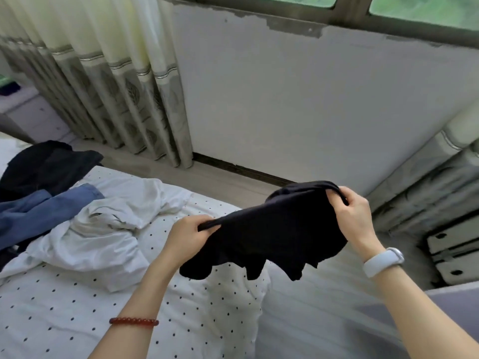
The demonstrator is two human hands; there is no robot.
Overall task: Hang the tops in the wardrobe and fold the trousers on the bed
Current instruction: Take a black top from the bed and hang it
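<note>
Both hands, left (193,233) and right (353,212), pinch a black garment (272,237) above the bed (77,294); likely sorting it. Next: spread it to identify.

Dark clothes (49,164) cut by left edge

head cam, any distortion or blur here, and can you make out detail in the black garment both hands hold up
Head view: wide-angle bending, the window frame and wall base curve. Soft, even daylight, no hard shadows or glare. The black garment, pinched by the left hand and right hand, reads as a near-flat dark mass with little fold detail. The picture is slightly soft overall, more so toward the edges.
</note>
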